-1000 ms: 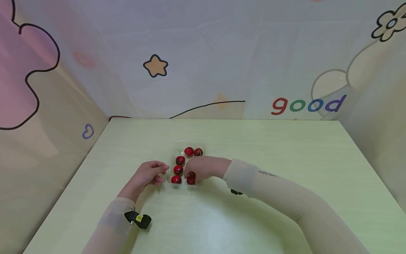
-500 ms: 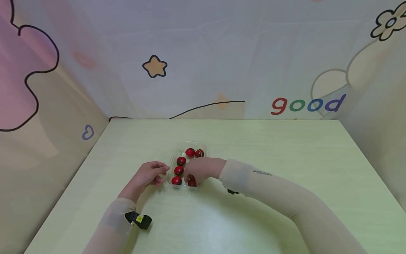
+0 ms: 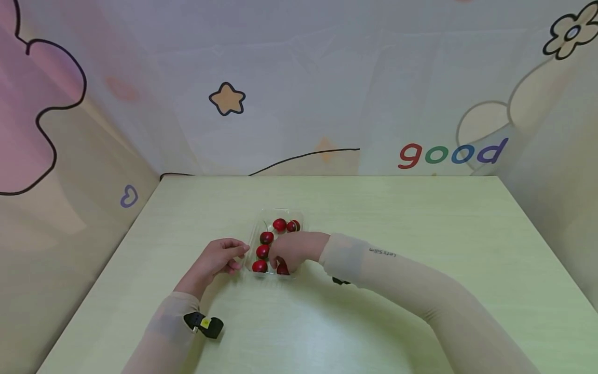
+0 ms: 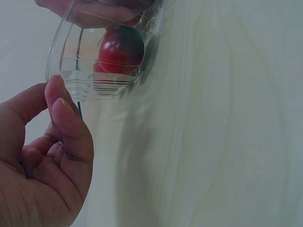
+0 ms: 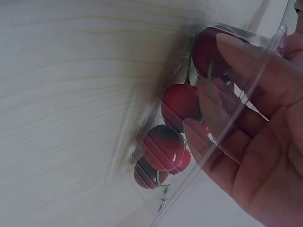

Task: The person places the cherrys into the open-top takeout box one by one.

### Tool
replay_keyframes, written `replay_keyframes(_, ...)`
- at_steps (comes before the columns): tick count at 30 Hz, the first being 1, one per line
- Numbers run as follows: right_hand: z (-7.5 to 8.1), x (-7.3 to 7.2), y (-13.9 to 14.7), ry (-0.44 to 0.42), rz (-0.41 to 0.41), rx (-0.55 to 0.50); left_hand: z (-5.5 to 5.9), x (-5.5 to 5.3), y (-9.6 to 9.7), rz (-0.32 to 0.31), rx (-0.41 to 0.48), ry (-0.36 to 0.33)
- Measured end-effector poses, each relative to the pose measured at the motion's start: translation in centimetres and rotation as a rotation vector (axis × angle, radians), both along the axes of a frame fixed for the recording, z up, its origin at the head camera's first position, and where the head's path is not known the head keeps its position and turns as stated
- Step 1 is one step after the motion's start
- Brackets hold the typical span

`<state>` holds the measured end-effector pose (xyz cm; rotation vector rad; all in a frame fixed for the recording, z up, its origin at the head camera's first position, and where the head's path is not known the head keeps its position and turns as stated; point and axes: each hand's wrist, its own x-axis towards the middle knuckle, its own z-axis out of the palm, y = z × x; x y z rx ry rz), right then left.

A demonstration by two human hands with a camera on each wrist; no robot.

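Observation:
A clear plastic tray [image 3: 255, 228] holds several dark red cherries [image 3: 267, 237]. My left hand [image 3: 222, 257] pinches the tray's near-left rim between thumb and index finger; its other fingers curl inward in the left wrist view. My right hand [image 3: 295, 248] reaches over the right wall into the tray. In the right wrist view, its thumb and index finger close around a dark cherry [image 5: 204, 53] with a green stem, while another fingertip lies beside a red cherry [image 5: 179, 105]. Seen from the head, the right hand covers part of the tray's right row.
The tray stands on a pale green wood-grain table [image 3: 397, 223]. Behind it hangs a printed cloth backdrop [image 3: 299, 78], which also lines both sides. A small black camera [image 3: 204, 324] is strapped to the left wrist.
The right sleeve and forearm have shifted slightly left. The right fingers have lowered a little around the near-right cherry. My left hand keeps its hold on the rim.

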<state>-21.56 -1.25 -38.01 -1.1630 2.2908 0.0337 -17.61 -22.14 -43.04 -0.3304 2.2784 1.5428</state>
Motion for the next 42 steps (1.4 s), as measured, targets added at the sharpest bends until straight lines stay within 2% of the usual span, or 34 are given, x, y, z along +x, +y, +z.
replay_keyframes(10,0.3,-0.1,0.0,-0.031,-0.034,0.001,0.0,0.0,0.0,0.000,0.004,0.000)
replay_keyframes(17,0.4,-0.3,0.4,-0.054,-0.086,-0.064,0.1,0.0,0.1,0.000,-0.009,-0.005)
replay_keyframes(21,0.9,-0.5,1.2,-0.067,-0.147,-0.163,0.1,0.0,0.2,0.000,-0.013,-0.006)
replay_keyframes(28,1.3,-1.0,3.8,-0.073,-0.264,-0.422,0.1,0.1,0.2,0.002,-0.019,-0.012)
replay_keyframes(34,1.3,-0.6,6.2,-0.079,-0.360,-0.600,0.1,0.0,0.3,0.007,-0.027,-0.012)
replay_keyframes(42,1.0,0.2,9.3,-0.063,-0.463,-0.732,0.1,0.1,0.4,0.011,-0.016,-0.018)
